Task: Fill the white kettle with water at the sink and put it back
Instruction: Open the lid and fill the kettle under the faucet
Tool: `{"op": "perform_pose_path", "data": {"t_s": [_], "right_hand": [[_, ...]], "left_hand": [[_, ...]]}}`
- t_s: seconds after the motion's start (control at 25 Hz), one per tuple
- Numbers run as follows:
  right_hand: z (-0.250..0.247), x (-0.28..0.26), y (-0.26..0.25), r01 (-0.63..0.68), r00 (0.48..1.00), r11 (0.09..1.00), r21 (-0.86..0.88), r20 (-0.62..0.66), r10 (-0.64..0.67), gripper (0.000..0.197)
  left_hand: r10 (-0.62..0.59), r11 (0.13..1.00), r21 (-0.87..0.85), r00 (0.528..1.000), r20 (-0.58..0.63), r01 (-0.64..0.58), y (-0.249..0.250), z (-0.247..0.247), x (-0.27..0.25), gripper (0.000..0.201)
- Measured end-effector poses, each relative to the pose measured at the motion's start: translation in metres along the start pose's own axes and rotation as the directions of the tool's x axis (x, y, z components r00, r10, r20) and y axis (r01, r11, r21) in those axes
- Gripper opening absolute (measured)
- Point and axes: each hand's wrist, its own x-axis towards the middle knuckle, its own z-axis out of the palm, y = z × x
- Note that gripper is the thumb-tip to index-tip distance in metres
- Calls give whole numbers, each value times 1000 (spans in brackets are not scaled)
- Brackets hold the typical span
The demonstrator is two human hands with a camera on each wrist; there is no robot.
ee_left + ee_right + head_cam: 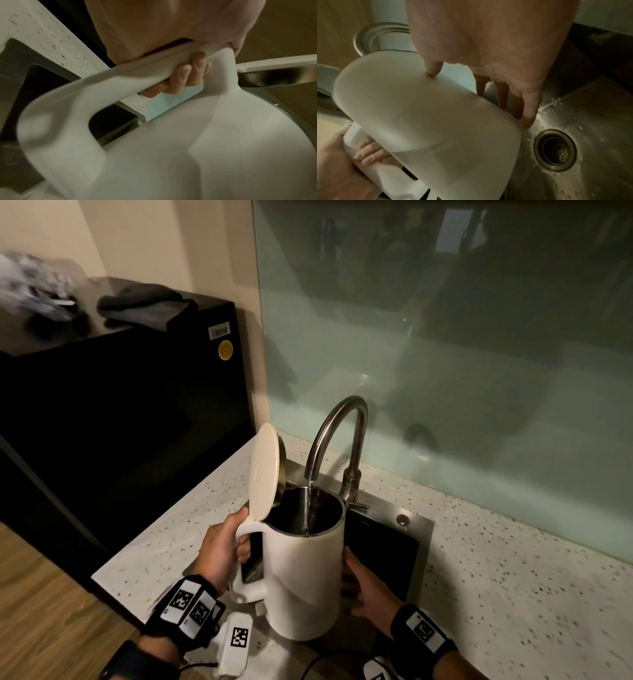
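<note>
The white kettle (301,573) is held above the sink (423,529), its lid (263,474) hinged up. A thin stream of water (310,501) runs from the curved steel faucet (337,429) into the kettle's open mouth. My left hand (219,549) grips the handle (120,78), fingers (187,77) curled round it. My right hand (363,583) rests against the kettle's right side. In the right wrist view its straight fingers (529,108) and thumb touch the kettle body (419,108).
A black fridge (120,405) with a folded dark cloth (144,306) stands at the left. A glass backsplash (445,337) rises behind the speckled countertop (513,577). The wet steel basin has a drain (555,150). A black cable (325,659) lies near the front edge.
</note>
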Motion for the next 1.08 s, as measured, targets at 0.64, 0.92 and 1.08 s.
{"op": "perform_pose_path", "data": {"t_s": [0.64, 0.92, 1.08], "right_hand": [[1, 7, 13, -40, 999, 991, 131, 30, 36, 75], [3, -2, 3, -41, 997, 997, 70, 67, 36, 91], [6, -4, -2, -35, 997, 997, 69, 69, 30, 93]], "left_hand": [[-16, 1000, -25, 1000, -4, 16, -1, 1, 1, 50], [-36, 998, -46, 999, -36, 35, -5, -4, 10, 48], [-64, 996, -71, 996, -54, 60, -13, -10, 16, 49]]}}
